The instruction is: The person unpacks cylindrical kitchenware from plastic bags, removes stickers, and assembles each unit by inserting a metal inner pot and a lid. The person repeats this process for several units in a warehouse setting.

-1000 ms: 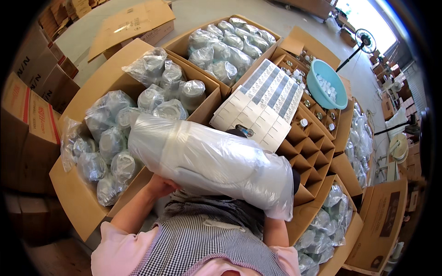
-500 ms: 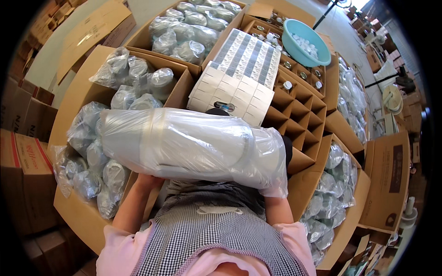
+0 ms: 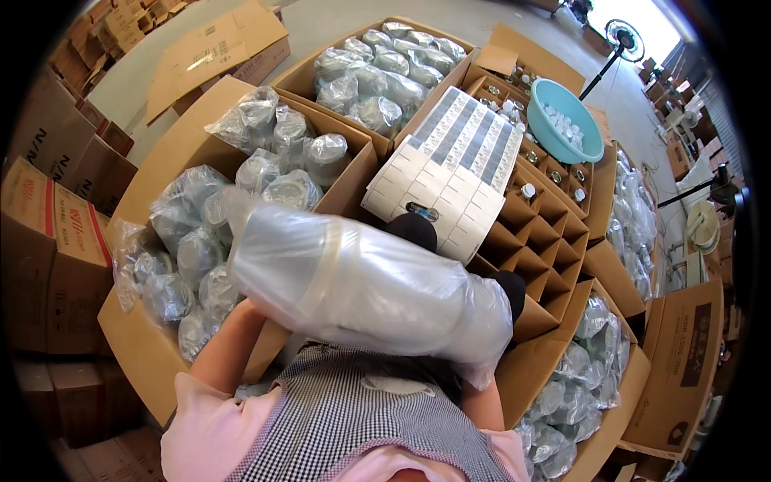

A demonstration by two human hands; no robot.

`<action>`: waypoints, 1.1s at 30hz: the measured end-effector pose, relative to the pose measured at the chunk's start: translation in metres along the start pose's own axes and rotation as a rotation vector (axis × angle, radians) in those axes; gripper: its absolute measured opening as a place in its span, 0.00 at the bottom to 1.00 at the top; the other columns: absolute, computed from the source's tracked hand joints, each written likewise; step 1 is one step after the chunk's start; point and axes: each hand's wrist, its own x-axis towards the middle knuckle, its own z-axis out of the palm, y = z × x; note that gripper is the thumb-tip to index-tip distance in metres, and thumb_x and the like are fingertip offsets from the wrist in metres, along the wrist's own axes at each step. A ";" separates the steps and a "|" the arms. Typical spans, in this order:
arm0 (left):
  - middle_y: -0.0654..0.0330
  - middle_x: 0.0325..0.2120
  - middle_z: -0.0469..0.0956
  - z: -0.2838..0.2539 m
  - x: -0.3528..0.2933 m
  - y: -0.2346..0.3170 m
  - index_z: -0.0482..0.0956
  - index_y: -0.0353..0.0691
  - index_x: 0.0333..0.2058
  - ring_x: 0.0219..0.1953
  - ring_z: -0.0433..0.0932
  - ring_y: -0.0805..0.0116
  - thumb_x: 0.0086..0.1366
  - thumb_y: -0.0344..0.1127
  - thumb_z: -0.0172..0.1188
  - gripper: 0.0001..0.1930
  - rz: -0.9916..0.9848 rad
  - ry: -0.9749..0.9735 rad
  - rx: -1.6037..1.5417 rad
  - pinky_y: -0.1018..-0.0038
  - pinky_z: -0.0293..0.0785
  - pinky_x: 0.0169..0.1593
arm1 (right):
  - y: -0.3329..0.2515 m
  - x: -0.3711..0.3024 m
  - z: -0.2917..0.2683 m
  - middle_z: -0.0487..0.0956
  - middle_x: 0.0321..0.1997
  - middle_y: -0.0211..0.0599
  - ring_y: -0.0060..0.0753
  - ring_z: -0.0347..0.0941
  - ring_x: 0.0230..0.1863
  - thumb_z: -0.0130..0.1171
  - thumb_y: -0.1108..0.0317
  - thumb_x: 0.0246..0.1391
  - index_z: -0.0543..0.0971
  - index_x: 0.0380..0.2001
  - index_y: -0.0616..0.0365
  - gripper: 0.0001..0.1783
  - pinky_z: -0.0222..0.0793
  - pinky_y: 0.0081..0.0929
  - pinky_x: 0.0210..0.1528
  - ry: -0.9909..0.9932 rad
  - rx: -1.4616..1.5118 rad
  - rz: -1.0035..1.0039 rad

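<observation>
A long, bulky bundle wrapped in clear plastic (image 3: 369, 281) lies across in front of my body, tilted with its left end farther away. Pale rounded shapes show through the film, but their kind is blurred. My left hand (image 3: 255, 309) supports the bundle from below near its left end, fingers hidden behind it. At the lower right end my right forearm (image 3: 482, 408) runs up to the loose plastic, which covers that hand. Just left of the bundle, an open carton (image 3: 132, 353) holds several plastic-wrapped clear containers (image 3: 197, 253).
Beyond the bundle lie label sheets (image 3: 474, 132) beside a divided carton (image 3: 554, 241). A teal basin (image 3: 596, 140) of small white pieces rests on boxed bottles. More wrapped containers fill cartons at the back (image 3: 377, 76) and right (image 3: 590, 353). A fan (image 3: 624, 36) stands far off.
The bundle has tilted, its right end coming lower and nearer me, its left end moving right. Both arms moved with it. The view has shifted, so the cartons appear farther right and lower.
</observation>
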 end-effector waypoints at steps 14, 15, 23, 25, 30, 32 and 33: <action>0.55 0.59 0.67 -0.012 -0.012 -0.020 0.60 0.36 0.63 0.59 0.69 0.61 0.65 0.39 0.60 0.31 -0.023 0.042 -0.129 0.63 0.70 0.61 | -0.040 0.010 -0.006 0.72 0.59 0.39 0.34 0.65 0.63 0.49 0.58 0.66 0.71 0.57 0.58 0.21 0.62 0.34 0.66 0.062 0.153 -0.068; 0.55 0.59 0.67 -0.012 -0.012 -0.020 0.60 0.36 0.63 0.59 0.69 0.61 0.65 0.39 0.60 0.31 -0.024 0.042 -0.129 0.63 0.70 0.61 | -0.038 0.006 -0.004 0.72 0.59 0.39 0.34 0.65 0.63 0.49 0.58 0.66 0.71 0.57 0.58 0.21 0.62 0.34 0.67 0.081 0.221 -0.054; 0.55 0.58 0.68 -0.016 -0.003 -0.019 0.61 0.36 0.63 0.58 0.70 0.61 0.66 0.37 0.60 0.30 -0.021 0.030 -0.115 0.63 0.70 0.60 | -0.018 0.000 0.003 0.73 0.58 0.39 0.33 0.68 0.59 0.48 0.62 0.67 0.69 0.57 0.58 0.19 0.62 0.32 0.65 -0.019 -0.207 -0.066; 0.54 0.58 0.68 -0.018 0.000 -0.017 0.61 0.36 0.63 0.58 0.70 0.61 0.66 0.36 0.60 0.30 -0.017 0.025 -0.107 0.63 0.71 0.60 | -0.016 0.000 0.001 0.73 0.57 0.39 0.33 0.70 0.57 0.48 0.63 0.66 0.69 0.57 0.58 0.19 0.64 0.32 0.64 -0.050 -0.276 -0.032; 0.54 0.57 0.69 -0.017 0.009 -0.015 0.62 0.35 0.62 0.57 0.71 0.61 0.66 0.35 0.59 0.29 -0.008 0.001 -0.091 0.63 0.71 0.60 | 0.006 -0.001 -0.028 0.74 0.57 0.38 0.31 0.70 0.57 0.49 0.64 0.66 0.70 0.57 0.59 0.19 0.65 0.32 0.63 -0.012 0.096 0.136; 0.54 0.57 0.69 -0.016 0.010 -0.015 0.62 0.35 0.62 0.57 0.71 0.61 0.66 0.34 0.59 0.29 -0.012 -0.004 -0.084 0.63 0.71 0.60 | 0.009 -0.005 -0.042 0.73 0.58 0.39 0.32 0.69 0.59 0.50 0.64 0.66 0.70 0.58 0.58 0.20 0.64 0.32 0.64 0.002 0.125 0.234; 0.54 0.57 0.69 -0.014 0.013 -0.013 0.62 0.35 0.62 0.57 0.71 0.61 0.66 0.34 0.59 0.29 -0.010 -0.013 -0.078 0.63 0.71 0.60 | 0.018 -0.006 -0.051 0.73 0.59 0.39 0.32 0.68 0.59 0.51 0.64 0.65 0.71 0.58 0.58 0.21 0.64 0.32 0.64 -0.028 -0.056 0.137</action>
